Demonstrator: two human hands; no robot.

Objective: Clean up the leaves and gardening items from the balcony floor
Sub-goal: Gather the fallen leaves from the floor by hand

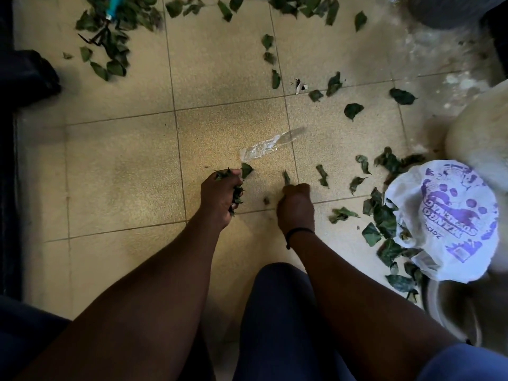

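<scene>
A beige speckled tiled floor (pixel 123 166) fills the view, crossed by thin grout lines and stained whitish at its far right corner. At the floor's left edge sits a dark crumpled bundle (pixel 29 74), a large pale rounded vessel (pixel 478 138) stands at its right edge, and a grey round container (pixel 445 6) rests at the far right corner, blurred.

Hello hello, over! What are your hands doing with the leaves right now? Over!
Left hand gripping a bunch of leaves. Right hand pinching one leaf. Plenty still scattered; white bag waiting at right.
</scene>
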